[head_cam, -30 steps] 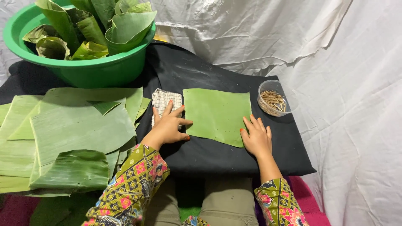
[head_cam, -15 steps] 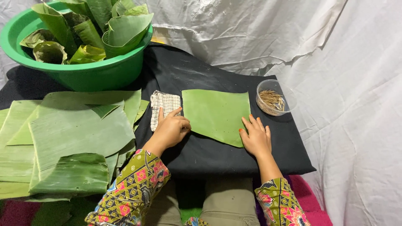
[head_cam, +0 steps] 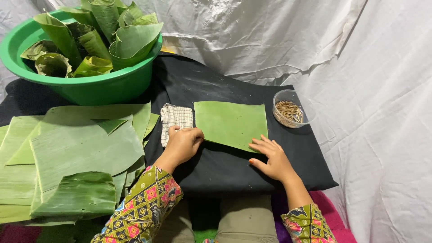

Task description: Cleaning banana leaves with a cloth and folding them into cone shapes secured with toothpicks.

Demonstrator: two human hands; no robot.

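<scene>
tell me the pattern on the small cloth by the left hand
White with a fine dark check, on the cloth, head view.

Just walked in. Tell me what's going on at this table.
A person in patterned sleeves works a square piece of banana leaf on a black cloth. The left hand rests at its near left corner, partly on a checked cloth; the right hand lies flat at the near right corner. Neither has a grip on anything. A stack of cut leaves lies to the left, a green basin of rolled leaves behind it, and a clear cup of thin sticks to the right.

Black cloth betw. hands open; green basin blocks far left, toothpick bowl far right.
</scene>
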